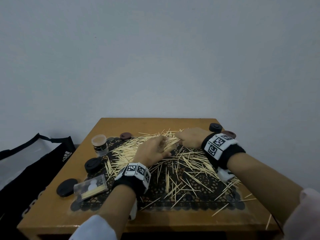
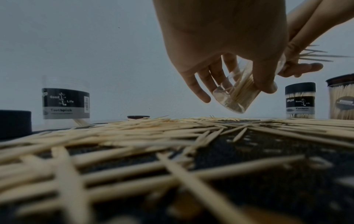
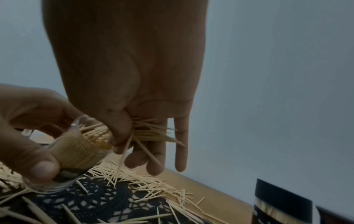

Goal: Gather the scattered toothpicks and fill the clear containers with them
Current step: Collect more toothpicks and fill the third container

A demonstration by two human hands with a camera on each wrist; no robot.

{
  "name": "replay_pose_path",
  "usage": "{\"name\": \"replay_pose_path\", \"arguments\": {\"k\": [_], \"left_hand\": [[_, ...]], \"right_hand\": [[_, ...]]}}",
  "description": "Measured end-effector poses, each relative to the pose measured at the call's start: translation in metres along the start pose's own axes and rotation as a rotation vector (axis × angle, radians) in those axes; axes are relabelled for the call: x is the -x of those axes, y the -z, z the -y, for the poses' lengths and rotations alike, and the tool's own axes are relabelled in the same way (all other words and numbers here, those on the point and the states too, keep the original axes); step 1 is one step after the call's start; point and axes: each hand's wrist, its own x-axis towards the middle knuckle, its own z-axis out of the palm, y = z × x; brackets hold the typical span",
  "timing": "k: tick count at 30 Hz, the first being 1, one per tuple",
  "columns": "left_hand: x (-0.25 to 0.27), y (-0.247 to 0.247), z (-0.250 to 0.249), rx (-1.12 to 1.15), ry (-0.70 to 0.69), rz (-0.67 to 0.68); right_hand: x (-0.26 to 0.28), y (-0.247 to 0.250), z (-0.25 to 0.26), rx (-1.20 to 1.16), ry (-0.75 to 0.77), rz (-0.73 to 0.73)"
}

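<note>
While our left hand [image 2: 226, 50] grips the tilted jar [image 2: 237, 94] over the middle of the table [image 1: 110, 129], our right hand [image 3: 134, 91] pinches a bundle [image 3: 151, 131] with its tips at the jar's mouth. The jar looks mostly full, so we should keep the bundle parallel to the sticks already inside and feed it in gently; a few strays already dangle crosswise from the pinch and would likely jam or drop. Tilting the mouth a little further toward the right hand should help. Loose toothpicks [image 1: 181, 170] cover the mat [image 1: 199, 191] out to the near right corner; another open jar [image 1: 100, 144] waits near the left edge.
</note>
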Motion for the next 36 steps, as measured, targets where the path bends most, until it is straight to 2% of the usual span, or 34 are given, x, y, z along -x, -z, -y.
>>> {"name": "replay_pose_path", "arguments": {"k": [4, 13, 21, 26, 36], "left_hand": [[0.002, 0.002, -0.002, -0.011, 0.012, 0.006], [0.002, 0.004, -0.004, -0.030, 0.045, 0.038], [0.003, 0.002, -0.003, -0.030, 0.086, 0.028], [0.002, 0.003, -0.003, -0.023, 0.099, 0.020], [0.001, 0.002, -0.001, 0.025, 0.099, -0.034]], "right_hand": [[-0.002, 0.004, 0.009, 0.084, 0.001, 0.008], [-0.017, 0.005, 0.009, -0.025, 0.030, -0.031], [-0.025, 0.012, 0.002, -0.303, 0.029, -0.033], [-0.020, 0.016, -0.009, -0.498, 0.042, -0.116], [-0.018, 0.007, -0.006, -0.481, 0.047, -0.217]]}}
